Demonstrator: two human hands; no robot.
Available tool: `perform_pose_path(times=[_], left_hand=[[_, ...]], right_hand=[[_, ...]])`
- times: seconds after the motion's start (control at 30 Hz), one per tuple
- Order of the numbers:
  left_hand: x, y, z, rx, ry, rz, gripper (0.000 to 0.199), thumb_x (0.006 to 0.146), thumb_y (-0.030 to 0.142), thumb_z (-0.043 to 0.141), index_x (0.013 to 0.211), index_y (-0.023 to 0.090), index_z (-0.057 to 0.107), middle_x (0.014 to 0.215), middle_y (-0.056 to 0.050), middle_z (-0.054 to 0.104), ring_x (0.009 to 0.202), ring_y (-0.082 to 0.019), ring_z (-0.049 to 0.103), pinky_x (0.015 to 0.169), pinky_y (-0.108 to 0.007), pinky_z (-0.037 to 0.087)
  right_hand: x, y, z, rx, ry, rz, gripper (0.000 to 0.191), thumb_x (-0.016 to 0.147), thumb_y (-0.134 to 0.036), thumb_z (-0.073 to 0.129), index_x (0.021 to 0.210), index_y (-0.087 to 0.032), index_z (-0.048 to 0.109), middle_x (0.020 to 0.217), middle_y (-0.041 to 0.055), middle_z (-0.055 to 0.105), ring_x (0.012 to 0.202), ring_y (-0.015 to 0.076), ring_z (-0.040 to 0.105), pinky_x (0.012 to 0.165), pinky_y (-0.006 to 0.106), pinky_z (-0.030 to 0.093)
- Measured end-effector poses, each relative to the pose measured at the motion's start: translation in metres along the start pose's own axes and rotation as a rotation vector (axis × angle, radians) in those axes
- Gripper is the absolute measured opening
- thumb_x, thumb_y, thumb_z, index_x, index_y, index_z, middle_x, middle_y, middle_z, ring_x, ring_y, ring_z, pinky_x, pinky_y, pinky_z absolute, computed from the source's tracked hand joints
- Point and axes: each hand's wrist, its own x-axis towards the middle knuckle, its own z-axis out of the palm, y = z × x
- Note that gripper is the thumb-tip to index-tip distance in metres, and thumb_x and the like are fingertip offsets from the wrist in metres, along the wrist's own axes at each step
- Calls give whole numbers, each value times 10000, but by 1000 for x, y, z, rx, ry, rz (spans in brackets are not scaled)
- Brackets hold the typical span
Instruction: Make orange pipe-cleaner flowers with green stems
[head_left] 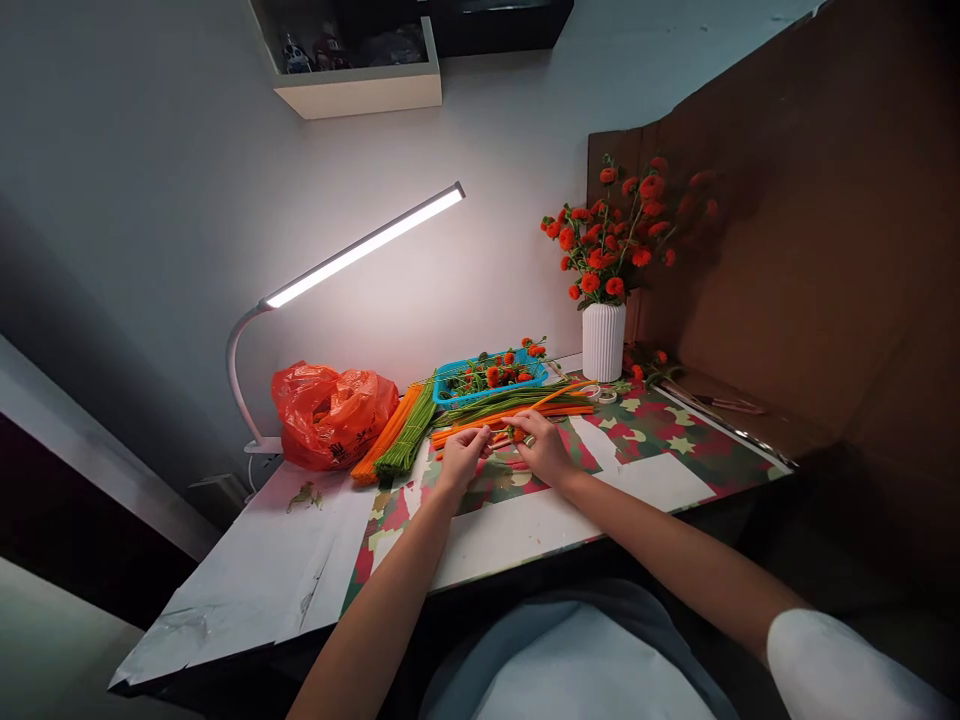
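Close together over the table, my two hands work on a small pipe-cleaner flower with an orange head and green parts. The fingers of my right hand are closed around the flower head. My left hand pinches at its thin green stem end, partly hidden by the fingers. Just beyond them lie orange pipe cleaners and a pile of green pipe cleaners. A blue basket behind these holds several finished orange flowers with green stems.
A red plastic bag stands at the left beside orange bundles and green bundles. A lit lamp leans over the table. At the back right is a white ribbed vase of orange flowers, near tape rolls and a cardboard wall.
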Motion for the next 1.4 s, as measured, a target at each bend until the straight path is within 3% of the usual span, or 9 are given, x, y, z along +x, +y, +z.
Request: perform_pose_path(times=[0.23, 0.37, 0.43, 0.63, 0.93, 1.07, 1.17, 1.27, 1.4], left_hand=[[-6, 5, 0, 100, 45, 199, 363, 699, 520, 634, 612, 168, 613, 574, 6, 552, 560, -122, 499, 543, -232, 410], [-8, 7, 1, -149, -221, 4, 557, 709, 678, 523, 797, 152, 685, 739, -66, 641, 709, -185, 600, 663, -296, 484], [-8, 7, 3, -261, -264, -101, 628, 730, 705, 465, 948, 156, 678, 895, -102, 660, 769, -207, 624, 675, -323, 504], [-12, 3, 13, -267, -195, -129, 396, 630, 453, 752, 884, 173, 636, 853, -33, 625, 729, -150, 616, 645, -280, 531], [-9, -2, 18, -372, -97, -80, 360, 582, 363, 792, 808, 182, 578, 831, 18, 577, 731, -123, 600, 692, -288, 545], [-8, -1, 17, -350, -9, -3, 326, 593, 353, 771, 769, 177, 561, 750, 32, 558, 692, -115, 581, 716, -313, 540], [-9, -2, 17, -226, -19, 90, 280, 633, 349, 740, 782, 173, 582, 743, 16, 587, 674, -121, 580, 690, -289, 517], [-11, -5, 17, -59, -11, 189, 236, 671, 326, 716, 803, 171, 597, 795, -15, 614, 732, -144, 608, 690, -271, 500], [-12, -5, 17, 90, 21, 276, 231, 719, 280, 672, 918, 187, 600, 863, -30, 612, 800, -154, 609, 669, -247, 496]], right_hand=[[0, 9, 5, 170, -29, 145, 358, 722, -165, 645, 1075, -215, 673, 1053, 70, 666, 956, 207, 614, 814, 345, 512], [1, 14, 5, 242, 25, 220, 350, 726, -167, 611, 1068, -194, 679, 1056, 79, 686, 948, 211, 639, 829, 357, 520], [1, 12, 3, 273, 25, 223, 357, 736, -181, 604, 1085, -194, 674, 1072, 82, 687, 950, 213, 645, 832, 359, 523], [2, 3, -3, 208, -23, 53, 378, 747, -163, 621, 1110, -256, 669, 1158, 47, 661, 1144, 222, 561, 1004, 419, 416], [3, -1, -7, -7, -34, -74, 407, 750, -205, 646, 1151, -273, 627, 1236, 54, 579, 1136, 228, 499, 969, 393, 379], [3, -7, -12, -167, 11, 1, 161, 819, -253, 551, 946, -194, 632, 959, 70, 621, 928, 214, 544, 822, 334, 399], [3, -8, -13, -339, -142, 86, 158, 867, -277, 491, 783, -186, 591, 761, 34, 610, 776, 187, 544, 753, 306, 350], [4, -8, -12, -470, -282, 127, 191, 889, -276, 464, 760, -181, 567, 717, 21, 617, 721, 170, 545, 751, 300, 304], [5, -8, -13, -488, -312, 108, 137, 898, -235, 446, 840, -180, 557, 763, 15, 636, 714, 151, 546, 738, 281, 282]])
